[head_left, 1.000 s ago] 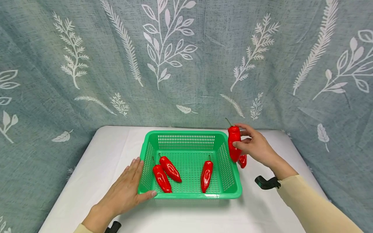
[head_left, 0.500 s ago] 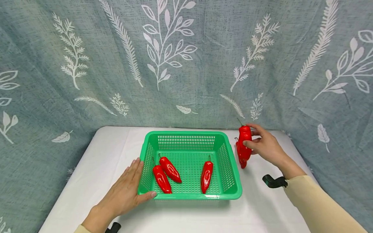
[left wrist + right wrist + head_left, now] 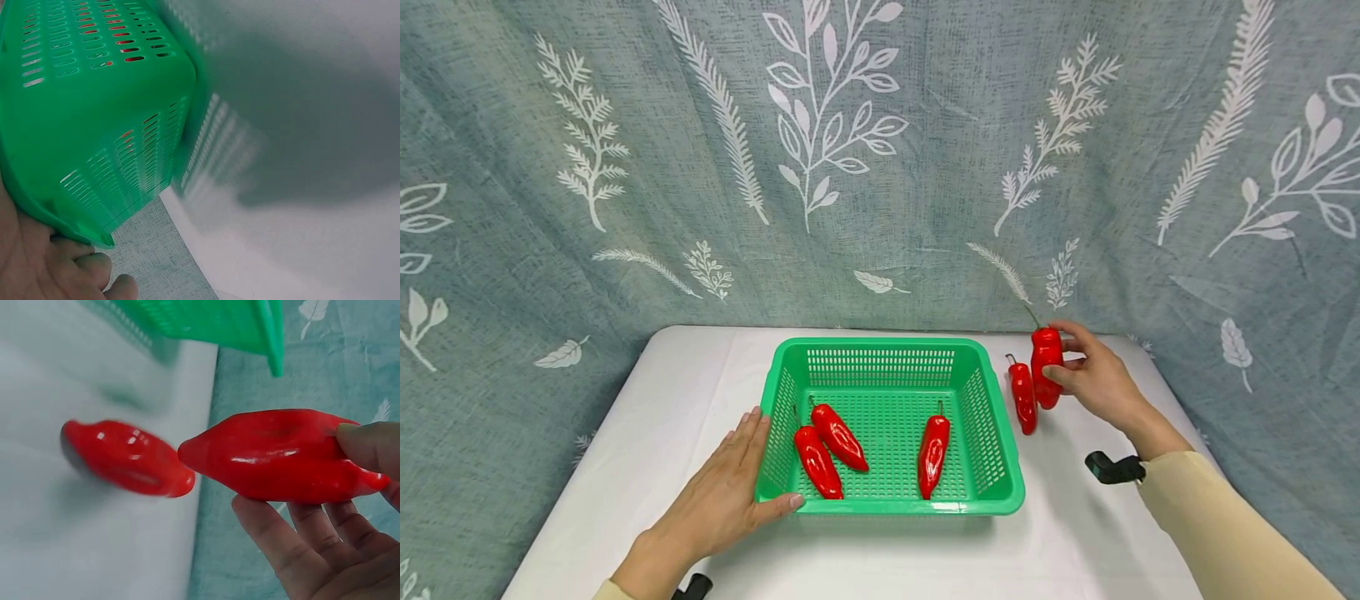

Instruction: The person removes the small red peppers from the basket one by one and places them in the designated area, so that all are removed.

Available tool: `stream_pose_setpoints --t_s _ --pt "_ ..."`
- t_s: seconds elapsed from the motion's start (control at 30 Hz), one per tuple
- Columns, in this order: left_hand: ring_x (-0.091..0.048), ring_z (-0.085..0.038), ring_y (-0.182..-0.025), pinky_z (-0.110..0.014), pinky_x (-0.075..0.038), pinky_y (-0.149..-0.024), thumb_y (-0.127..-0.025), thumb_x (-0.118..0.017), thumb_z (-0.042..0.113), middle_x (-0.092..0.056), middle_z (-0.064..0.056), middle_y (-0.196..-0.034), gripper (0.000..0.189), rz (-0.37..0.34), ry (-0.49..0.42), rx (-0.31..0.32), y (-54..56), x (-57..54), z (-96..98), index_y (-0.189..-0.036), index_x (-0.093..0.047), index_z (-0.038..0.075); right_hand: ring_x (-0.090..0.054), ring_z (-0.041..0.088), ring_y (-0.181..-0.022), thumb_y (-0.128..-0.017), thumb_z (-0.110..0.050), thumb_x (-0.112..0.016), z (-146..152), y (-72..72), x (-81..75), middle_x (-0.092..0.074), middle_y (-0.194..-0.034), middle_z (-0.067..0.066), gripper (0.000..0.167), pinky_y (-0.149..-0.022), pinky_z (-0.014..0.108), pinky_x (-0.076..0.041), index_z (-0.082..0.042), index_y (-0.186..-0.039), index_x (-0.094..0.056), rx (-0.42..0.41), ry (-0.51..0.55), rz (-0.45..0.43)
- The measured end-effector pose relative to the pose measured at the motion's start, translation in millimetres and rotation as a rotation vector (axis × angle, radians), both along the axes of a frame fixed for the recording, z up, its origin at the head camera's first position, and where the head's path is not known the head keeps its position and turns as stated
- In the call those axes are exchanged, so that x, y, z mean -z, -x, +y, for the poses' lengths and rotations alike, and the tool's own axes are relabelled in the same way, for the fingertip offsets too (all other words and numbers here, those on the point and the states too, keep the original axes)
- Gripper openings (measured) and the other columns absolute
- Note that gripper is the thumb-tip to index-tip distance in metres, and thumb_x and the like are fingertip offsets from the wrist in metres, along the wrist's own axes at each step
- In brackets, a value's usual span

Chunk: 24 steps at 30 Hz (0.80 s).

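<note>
My right hand (image 3: 1097, 379) pinches a shiny red chili pepper (image 3: 1047, 367) between thumb and fingers, its green stem pointing up. In the right wrist view that pepper fills the middle, apart from the basket. Just left of it, a second red pepper (image 3: 1022, 397) lies on the white table, outside the basket. My left hand (image 3: 718, 479) rests against the left side of the green plastic basket (image 3: 910, 505), fingers straight and thumb on the front rim. Inside the basket lie two peppers on the left, one (image 3: 838, 437) beside another (image 3: 817, 462), and a single pepper (image 3: 933, 454) on the right.
The white-covered table (image 3: 880, 567) ends at the back against a grey-green curtain (image 3: 925, 167) with white leaf prints. The basket's slotted walls stand between the peppers inside and the ones at right.
My right hand has carried the held pepper rightward, from over the basket's right rim to beyond the pepper on the table. My left hand has stayed still.
</note>
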<state>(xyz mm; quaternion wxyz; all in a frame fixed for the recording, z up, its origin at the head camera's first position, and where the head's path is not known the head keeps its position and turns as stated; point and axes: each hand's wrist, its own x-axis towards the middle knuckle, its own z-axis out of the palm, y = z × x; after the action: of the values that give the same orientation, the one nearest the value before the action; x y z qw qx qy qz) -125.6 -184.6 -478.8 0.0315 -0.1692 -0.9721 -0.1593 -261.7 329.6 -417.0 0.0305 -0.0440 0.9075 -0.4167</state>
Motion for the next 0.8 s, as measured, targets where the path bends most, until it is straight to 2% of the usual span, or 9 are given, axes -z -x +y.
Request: stream_pose_setpoints --t_s 0.43,0.8 --pt "-0.026 -0.04 -0.16 -0.056 -0.032 -0.127 -0.092 -0.059 0.079 -0.023 -0.024 -0.173 0.116 -0.003 -0.001 0.0 0.2 2.1 -0.2 -0.164 -0.025 -0.006 -0.061 0.053 -0.12 -0.101 -0.013 -0.067 25.3 15.3 33.2 -0.041 -0.148 0.037 0.079 -0.081 0.051 -0.066 -0.005 -0.166 -0.023 0.074 -0.05 -0.134" --pt "-0.027 -0.04 -0.16 -0.056 -0.034 -0.126 -0.092 -0.058 0.079 -0.023 -0.024 -0.173 0.116 -0.001 0.002 0.001 0.9 2.0 -0.7 -0.165 -0.024 -0.005 -0.064 0.05 -0.116 -0.1 -0.013 -0.069 32.3 26.5 52.5 -0.043 -0.146 0.039 0.08 -0.079 0.049 -0.067 -0.003 -0.166 -0.024 0.073 -0.081 -0.203"
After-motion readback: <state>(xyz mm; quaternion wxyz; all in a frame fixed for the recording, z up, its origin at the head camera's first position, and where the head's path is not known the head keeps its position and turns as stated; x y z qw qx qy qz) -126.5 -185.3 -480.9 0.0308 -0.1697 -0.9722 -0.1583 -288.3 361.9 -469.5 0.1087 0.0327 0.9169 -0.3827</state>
